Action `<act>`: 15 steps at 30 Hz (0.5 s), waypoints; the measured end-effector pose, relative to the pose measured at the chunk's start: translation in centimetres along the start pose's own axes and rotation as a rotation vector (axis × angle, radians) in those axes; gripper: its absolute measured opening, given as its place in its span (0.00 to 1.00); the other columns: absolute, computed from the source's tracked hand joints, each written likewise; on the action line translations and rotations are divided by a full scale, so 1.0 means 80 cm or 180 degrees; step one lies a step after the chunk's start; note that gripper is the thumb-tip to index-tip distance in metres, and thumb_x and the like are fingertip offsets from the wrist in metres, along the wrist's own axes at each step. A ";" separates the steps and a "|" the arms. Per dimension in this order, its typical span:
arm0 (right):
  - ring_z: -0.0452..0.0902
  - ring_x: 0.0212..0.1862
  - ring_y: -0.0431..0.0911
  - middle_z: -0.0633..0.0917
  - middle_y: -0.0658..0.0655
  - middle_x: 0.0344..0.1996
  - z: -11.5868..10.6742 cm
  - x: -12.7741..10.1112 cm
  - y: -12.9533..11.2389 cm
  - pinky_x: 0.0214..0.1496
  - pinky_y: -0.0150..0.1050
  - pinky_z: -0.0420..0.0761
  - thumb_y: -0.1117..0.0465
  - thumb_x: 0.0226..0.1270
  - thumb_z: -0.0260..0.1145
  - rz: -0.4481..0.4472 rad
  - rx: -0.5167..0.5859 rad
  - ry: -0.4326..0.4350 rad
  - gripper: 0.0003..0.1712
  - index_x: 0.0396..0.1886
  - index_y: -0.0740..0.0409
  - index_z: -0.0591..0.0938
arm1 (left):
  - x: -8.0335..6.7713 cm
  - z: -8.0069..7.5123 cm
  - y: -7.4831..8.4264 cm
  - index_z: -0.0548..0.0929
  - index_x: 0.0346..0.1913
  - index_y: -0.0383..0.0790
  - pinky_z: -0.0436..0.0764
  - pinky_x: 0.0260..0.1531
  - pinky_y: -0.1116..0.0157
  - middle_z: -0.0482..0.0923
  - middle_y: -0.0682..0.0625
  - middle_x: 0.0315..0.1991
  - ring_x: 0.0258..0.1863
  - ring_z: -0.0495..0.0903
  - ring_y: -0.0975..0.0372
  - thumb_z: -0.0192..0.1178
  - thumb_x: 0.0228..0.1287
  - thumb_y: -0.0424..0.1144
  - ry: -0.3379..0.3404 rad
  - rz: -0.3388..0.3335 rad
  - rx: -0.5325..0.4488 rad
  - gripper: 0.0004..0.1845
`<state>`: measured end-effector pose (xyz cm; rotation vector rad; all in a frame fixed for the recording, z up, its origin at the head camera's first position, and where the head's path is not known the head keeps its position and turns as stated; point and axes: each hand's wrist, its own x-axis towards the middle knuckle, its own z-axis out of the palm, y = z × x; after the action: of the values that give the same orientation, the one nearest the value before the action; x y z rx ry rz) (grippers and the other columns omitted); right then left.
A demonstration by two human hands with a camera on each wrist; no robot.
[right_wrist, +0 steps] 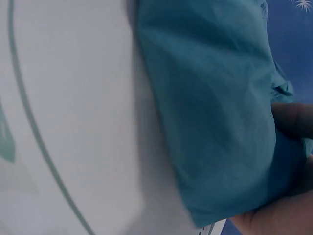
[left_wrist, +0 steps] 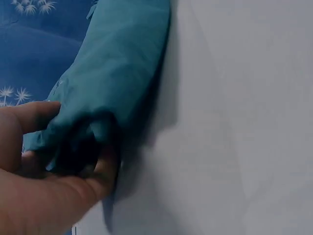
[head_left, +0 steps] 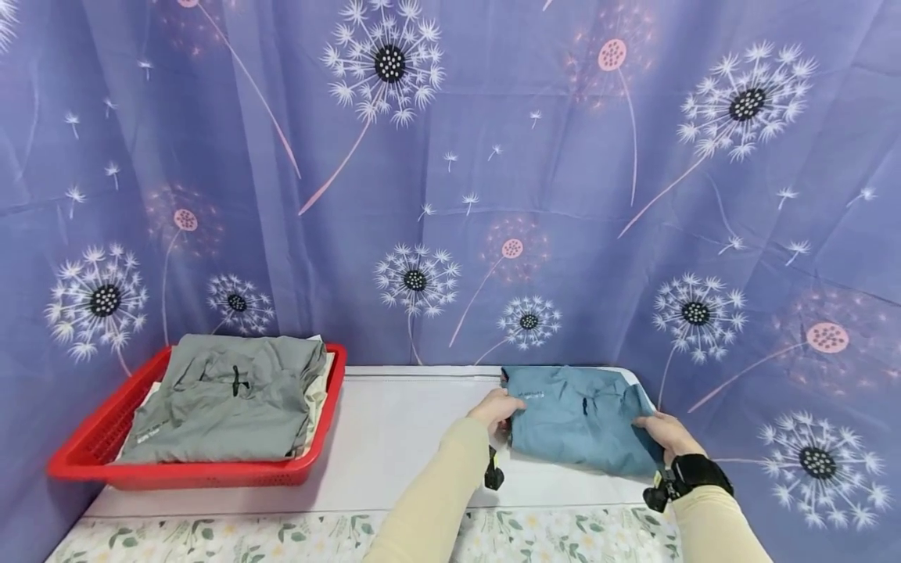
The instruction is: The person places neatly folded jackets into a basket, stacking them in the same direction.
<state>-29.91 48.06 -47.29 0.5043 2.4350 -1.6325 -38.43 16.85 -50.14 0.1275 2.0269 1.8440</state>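
Head view showed my left hand (head_left: 497, 408) and right hand (head_left: 665, 435) each grasping an edge of the folded teal garment (head_left: 580, 418) on the table (head_left: 394, 446), apparently mid-lift; next needs level carriage.

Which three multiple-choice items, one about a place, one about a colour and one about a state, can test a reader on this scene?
1. Where is the folded grey garment?
A. in the red plastic basket
B. on the floor
C. on the curtain

2. What colour is the folded garment between the hands?
A. yellow
B. teal
C. black

3. How do the hands meet the folded teal garment?
A. both grip its edges
B. only one touches
C. neither touches

Answers: 1 A, it fills the basket. 2 B, all views show teal. 3 A, left hand and right hand curl fingers round it.
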 end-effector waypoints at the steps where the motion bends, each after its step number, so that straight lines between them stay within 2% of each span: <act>1: 0.43 0.69 0.75 0.40 0.82 0.70 0.000 0.000 -0.001 0.67 0.66 0.56 0.57 0.71 0.53 0.0012 -0.0019 0.0020 0.48 0.74 0.74 0.36 | 0.002 0.001 0.001 0.74 0.58 0.32 0.78 0.38 0.60 0.77 0.42 0.46 0.35 0.77 0.56 0.62 0.60 0.33 -0.0001 -0.0006 -0.0055 0.22; 3: 0.57 0.65 0.72 0.49 0.81 0.68 -0.001 0.001 -0.002 0.63 0.60 0.67 0.60 0.67 0.55 0.0011 -0.0089 0.0051 0.44 0.73 0.76 0.46 | 0.007 0.002 0.000 0.68 0.63 0.31 0.77 0.48 0.53 0.72 0.36 0.56 0.48 0.76 0.49 0.64 0.57 0.33 -0.0003 0.0015 -0.0164 0.31; 5: 0.66 0.56 0.68 0.55 0.80 0.64 0.000 0.002 -0.003 0.54 0.54 0.76 0.61 0.62 0.56 0.0016 -0.0147 0.0080 0.41 0.69 0.79 0.52 | 0.008 0.002 -0.002 0.61 0.68 0.30 0.71 0.58 0.47 0.65 0.34 0.64 0.62 0.68 0.43 0.65 0.56 0.33 0.0027 -0.0013 -0.0263 0.38; 8: 0.67 0.54 0.66 0.57 0.80 0.62 0.003 0.003 0.000 0.51 0.50 0.77 0.61 0.61 0.58 0.0027 -0.0103 0.0075 0.41 0.65 0.82 0.53 | 0.009 0.000 -0.008 0.59 0.68 0.27 0.73 0.57 0.47 0.64 0.31 0.63 0.61 0.69 0.41 0.65 0.57 0.32 0.0045 -0.0065 -0.0417 0.38; 10: 0.64 0.57 0.67 0.52 0.82 0.65 0.005 0.003 0.003 0.52 0.50 0.76 0.58 0.63 0.60 0.0097 -0.0031 0.0011 0.47 0.69 0.82 0.48 | 0.006 -0.002 -0.011 0.58 0.69 0.26 0.73 0.57 0.47 0.65 0.31 0.63 0.60 0.70 0.41 0.65 0.60 0.33 0.0060 -0.0163 -0.0524 0.38; 12: 0.73 0.44 0.62 0.51 0.84 0.63 0.006 0.003 0.007 0.44 0.42 0.79 0.56 0.63 0.61 0.0187 -0.0024 0.0019 0.51 0.70 0.83 0.45 | 0.002 -0.004 -0.012 0.60 0.68 0.25 0.76 0.54 0.48 0.69 0.31 0.60 0.56 0.74 0.42 0.64 0.62 0.34 0.0031 -0.0173 -0.0588 0.35; 13: 0.75 0.34 0.57 0.52 0.84 0.62 0.006 0.003 0.008 0.37 0.38 0.80 0.54 0.63 0.62 0.0236 -0.0034 0.0028 0.52 0.70 0.83 0.44 | 0.001 -0.005 -0.012 0.62 0.67 0.25 0.77 0.53 0.48 0.71 0.32 0.59 0.55 0.76 0.43 0.63 0.62 0.34 0.0003 -0.0169 -0.0593 0.34; 15: 0.65 0.18 0.44 0.54 0.84 0.58 0.005 0.001 0.009 0.24 0.30 0.74 0.54 0.62 0.63 0.0288 -0.0111 0.0033 0.53 0.69 0.83 0.45 | -0.002 -0.006 -0.012 0.65 0.66 0.26 0.78 0.51 0.50 0.74 0.35 0.56 0.52 0.78 0.45 0.63 0.62 0.34 -0.0018 -0.0133 -0.0536 0.32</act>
<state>-29.76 47.93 -48.10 0.6097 2.4061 -1.5528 -38.29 16.26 -51.01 0.0430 1.8465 1.9755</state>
